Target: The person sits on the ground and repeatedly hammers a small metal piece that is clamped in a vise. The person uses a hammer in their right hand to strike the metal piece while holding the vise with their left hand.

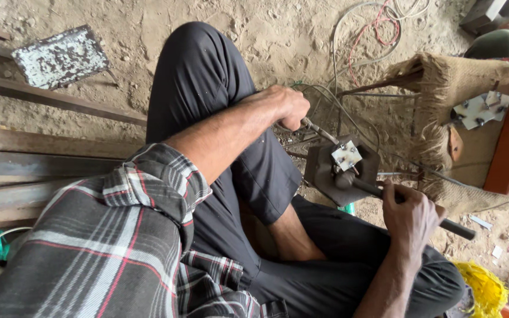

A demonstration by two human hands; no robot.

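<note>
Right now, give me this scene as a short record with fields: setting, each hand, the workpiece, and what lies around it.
setting: person seated on sandy ground, legs folded, seen from above
left hand: closed around the handle of a thin metal tool that points at the workpiece
right hand: gripping a dark rod that reaches the workpiece
workpiece: dark metal block with a small shiny plate on top
clothing: plaid shirt, dark trousers
nearby: wires, burlap cloth, steel bars, speckled slab
</note>
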